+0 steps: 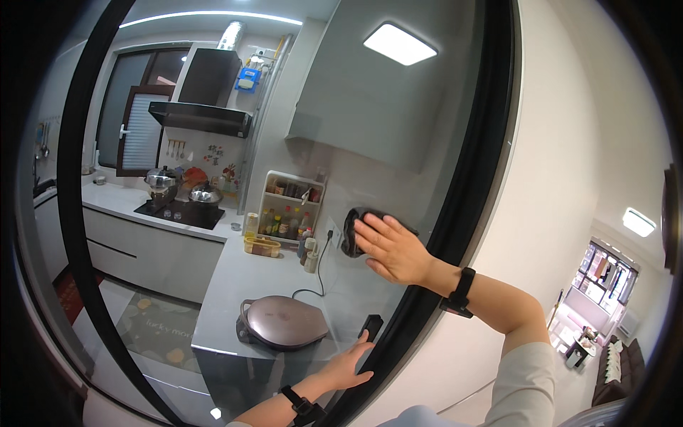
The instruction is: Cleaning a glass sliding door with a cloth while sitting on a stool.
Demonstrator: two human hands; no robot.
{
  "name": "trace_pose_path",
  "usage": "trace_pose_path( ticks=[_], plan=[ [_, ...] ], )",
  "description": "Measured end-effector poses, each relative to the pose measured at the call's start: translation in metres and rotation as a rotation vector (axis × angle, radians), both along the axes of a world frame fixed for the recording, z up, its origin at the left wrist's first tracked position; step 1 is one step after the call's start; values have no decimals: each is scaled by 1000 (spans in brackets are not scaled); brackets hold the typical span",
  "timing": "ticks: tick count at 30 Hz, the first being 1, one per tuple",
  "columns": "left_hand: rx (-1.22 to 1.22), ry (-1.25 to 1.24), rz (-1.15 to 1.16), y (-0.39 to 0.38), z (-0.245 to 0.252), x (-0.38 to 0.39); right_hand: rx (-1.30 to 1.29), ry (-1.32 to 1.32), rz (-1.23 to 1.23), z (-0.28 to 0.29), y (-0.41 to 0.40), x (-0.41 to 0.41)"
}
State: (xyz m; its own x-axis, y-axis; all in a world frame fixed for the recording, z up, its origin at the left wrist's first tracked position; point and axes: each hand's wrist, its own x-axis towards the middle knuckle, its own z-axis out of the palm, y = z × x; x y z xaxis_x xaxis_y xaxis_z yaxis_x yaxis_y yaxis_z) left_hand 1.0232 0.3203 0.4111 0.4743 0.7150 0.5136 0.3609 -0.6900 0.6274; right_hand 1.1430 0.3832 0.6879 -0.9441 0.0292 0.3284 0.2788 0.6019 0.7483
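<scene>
My right hand (pixel 392 248) presses a dark cloth (pixel 352 232) flat against the glass pane (pixel 373 187) of a black-framed door, fingers stretched over the cloth. Lower down, my left hand (pixel 349 365) is at the edge of the black door frame (pixel 459 187), fingers apart, its fingertips by a small black door handle (pixel 371 326). It holds nothing; whether its fingertips touch the handle or frame cannot be told. Each wrist wears a black band.
Through the glass, a closed electric griddle (pixel 285 322) sits on a white counter (pixel 224 299), near a condiment rack (pixel 292 208). Farther back are a cooktop (pixel 181 212) with pots and a range hood (pixel 203 117). A pale wall (pixel 555 160) runs along the right side of the frame.
</scene>
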Motion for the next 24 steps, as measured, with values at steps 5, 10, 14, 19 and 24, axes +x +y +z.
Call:
trace_pose_path(
  ticks=[5, 10, 14, 19, 24],
  plan=[
    [59, 12, 22, 2, -2, 1, 50, -62, 113, 45, 6, -2],
    [-87, 102, 49, -10, 11, -6, 364, 608, 216, 190, 33, -16],
    [304, 94, 143, -7, 6, -16, 302, 1002, 106, 291, 65, -7],
    [535, 402, 577, -29, 21, -47, 471, 1002, -6, 269, 51, -33],
    [543, 494, 644, -26, 7, -62, 397, 508, 199, 117, 15, -96]
  ],
)
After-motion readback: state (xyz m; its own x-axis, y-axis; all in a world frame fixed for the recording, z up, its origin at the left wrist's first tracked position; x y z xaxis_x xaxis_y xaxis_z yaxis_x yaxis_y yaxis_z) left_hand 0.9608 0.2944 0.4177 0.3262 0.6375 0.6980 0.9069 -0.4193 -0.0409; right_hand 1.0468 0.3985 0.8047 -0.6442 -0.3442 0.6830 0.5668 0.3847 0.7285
